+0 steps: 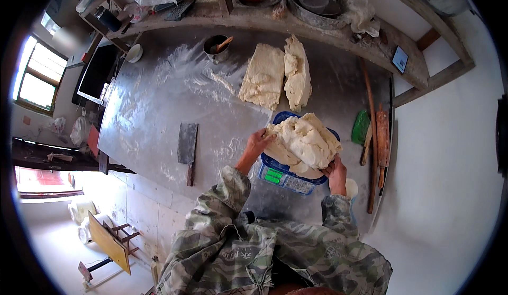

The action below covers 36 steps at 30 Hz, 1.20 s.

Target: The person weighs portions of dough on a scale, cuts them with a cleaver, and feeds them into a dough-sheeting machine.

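Head view, looking down: holding a large lump of dough (304,139) between the left hand (258,142) and the right hand (334,172), directly over a blue plastic container (280,168). Gripping the lump at its left edge with the left hand, with thumb above and fingers bent around the side. Gripping it also at the lower right edge with the right hand, with fingers curled and partly hidden under the dough. Covering with this soft, uneven lump most of the container's opening. Cannot tell exactly whether fully lifted or partly resting on the rim.

Can see, just behind the container on the metal table (143,109), a wide slab of dough (263,72) and, close beside it on the right, a narrower piece of dough (298,80). Can find to the left, apart from both hands, a cleaver (188,142) with its handle toward the near side. Can see farther back a metal pot (217,56) with a wooden-handled tool (225,43) inside, and near the right table edge a green bag (361,126), a long wooden rod (372,141) and a thicker rolling pin (382,136).
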Tool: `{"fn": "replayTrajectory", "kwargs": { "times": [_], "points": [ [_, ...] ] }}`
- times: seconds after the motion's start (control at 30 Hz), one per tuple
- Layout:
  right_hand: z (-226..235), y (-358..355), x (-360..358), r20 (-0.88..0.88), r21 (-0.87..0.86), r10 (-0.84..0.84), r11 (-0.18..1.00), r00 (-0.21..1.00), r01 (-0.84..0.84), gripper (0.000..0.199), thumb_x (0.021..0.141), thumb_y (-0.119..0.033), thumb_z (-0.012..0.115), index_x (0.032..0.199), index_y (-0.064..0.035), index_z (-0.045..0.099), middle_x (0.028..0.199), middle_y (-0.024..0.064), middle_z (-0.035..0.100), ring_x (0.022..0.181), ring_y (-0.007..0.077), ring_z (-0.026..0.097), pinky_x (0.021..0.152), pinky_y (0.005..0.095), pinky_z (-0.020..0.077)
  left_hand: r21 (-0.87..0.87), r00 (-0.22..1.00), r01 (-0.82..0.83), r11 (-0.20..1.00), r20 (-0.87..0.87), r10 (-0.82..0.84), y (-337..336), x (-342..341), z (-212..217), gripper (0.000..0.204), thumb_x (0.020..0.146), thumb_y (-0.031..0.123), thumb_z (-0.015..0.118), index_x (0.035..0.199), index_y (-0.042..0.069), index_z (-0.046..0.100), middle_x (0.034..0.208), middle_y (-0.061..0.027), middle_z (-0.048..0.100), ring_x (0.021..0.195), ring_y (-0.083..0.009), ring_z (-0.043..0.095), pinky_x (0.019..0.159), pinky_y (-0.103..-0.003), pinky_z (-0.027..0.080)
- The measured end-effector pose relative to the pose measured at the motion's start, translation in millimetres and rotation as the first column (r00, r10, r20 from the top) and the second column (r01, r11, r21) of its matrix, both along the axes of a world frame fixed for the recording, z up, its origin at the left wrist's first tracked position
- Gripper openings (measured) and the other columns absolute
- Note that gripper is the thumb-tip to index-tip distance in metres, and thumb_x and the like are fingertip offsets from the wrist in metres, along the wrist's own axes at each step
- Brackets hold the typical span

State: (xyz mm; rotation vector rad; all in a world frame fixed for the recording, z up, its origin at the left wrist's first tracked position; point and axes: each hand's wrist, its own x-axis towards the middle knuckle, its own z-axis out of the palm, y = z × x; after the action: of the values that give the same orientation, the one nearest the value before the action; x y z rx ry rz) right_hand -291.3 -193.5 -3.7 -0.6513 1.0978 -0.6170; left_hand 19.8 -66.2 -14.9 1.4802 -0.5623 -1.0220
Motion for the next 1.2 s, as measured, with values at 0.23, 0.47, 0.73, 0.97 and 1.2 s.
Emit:
{"fn": "replayTrajectory", "kwargs": {
  "times": [0.23, 0.47, 0.73, 0.97, 1.2],
  "points": [
    [3.0, -1.4, 1.6, 0.005, 0.019, -0.031, 0.999, 0.999, 0.031, 0.067, 0.095, -0.052, 0.057, 0.138, -0.0012, 0.048, 0.126, 0.0188, 0.062, 0.106, 0.0326, 0.067, 0.086, 0.0455, 0.0576, 0.054, 0.996, 0.043, 0.998, 0.070, -0.047, -5.9, 5.0, 6.9, 0.037, 0.090, 0.028, 0.071, 0.112, -0.001, 0.067, 0.092, -0.0035, 0.070, 0.082, -0.0100, 0.061, 0.074, -0.030, 0.050],
    [2.7, -3.0, 5.2, 0.028, 0.048, -0.049, 0.998, 0.998, 0.047, 0.068, 0.096, -0.051, 0.055, 0.141, -0.0014, 0.044, 0.128, 0.0205, 0.061, 0.108, 0.0341, 0.066, 0.086, 0.0475, 0.0584, 0.111, 0.994, 0.066, 0.992, 0.079, -0.075, -11.4, 5.5, -3.3, 0.038, 0.088, 0.030, 0.073, 0.108, -0.001, 0.066, 0.091, -0.0041, 0.070, 0.081, -0.0112, 0.062, 0.072, -0.031, 0.051],
    [1.9, -3.4, 4.4, 0.041, 0.101, -0.065, 0.993, 0.997, 0.061, 0.064, 0.095, -0.052, 0.057, 0.137, -0.0053, 0.049, 0.127, 0.0175, 0.062, 0.109, 0.0303, 0.066, 0.088, 0.0473, 0.0574, -0.011, 0.998, 0.030, 0.999, -0.057, -0.031, -15.4, -5.6, -0.4, 0.042, 0.085, 0.033, 0.077, 0.104, -0.003, 0.065, 0.090, -0.0062, 0.068, 0.080, -0.0123, 0.063, 0.071, -0.031, 0.051],
    [0.3, -1.1, 3.8, 0.035, 0.046, -0.071, 0.997, 0.997, 0.070, 0.063, 0.096, -0.052, 0.055, 0.132, -0.0005, 0.054, 0.118, 0.0149, 0.067, 0.101, 0.0261, 0.069, 0.084, 0.0400, 0.0587, 0.025, 0.999, 0.017, 1.000, 0.038, -0.018, -18.3, -13.3, 3.7, 0.048, 0.080, 0.038, 0.080, 0.102, -0.002, 0.065, 0.087, -0.0076, 0.068, 0.080, -0.0129, 0.063, 0.071, -0.031, 0.051],
    [9.9, -7.9, 3.7, -0.032, 0.040, 0.059, 0.997, 0.998, -0.058, 0.059, 0.096, -0.050, 0.058, 0.124, 0.0018, 0.058, 0.111, 0.0141, 0.068, 0.098, 0.0251, 0.070, 0.084, 0.0395, 0.0590, 0.045, 0.991, -0.022, 0.999, 0.136, 0.015, -7.9, -10.3, -22.4, 0.042, 0.082, 0.034, 0.077, 0.104, 0.000, 0.065, 0.089, -0.0065, 0.070, 0.081, -0.0121, 0.063, 0.073, -0.032, 0.051]
  ]
}}
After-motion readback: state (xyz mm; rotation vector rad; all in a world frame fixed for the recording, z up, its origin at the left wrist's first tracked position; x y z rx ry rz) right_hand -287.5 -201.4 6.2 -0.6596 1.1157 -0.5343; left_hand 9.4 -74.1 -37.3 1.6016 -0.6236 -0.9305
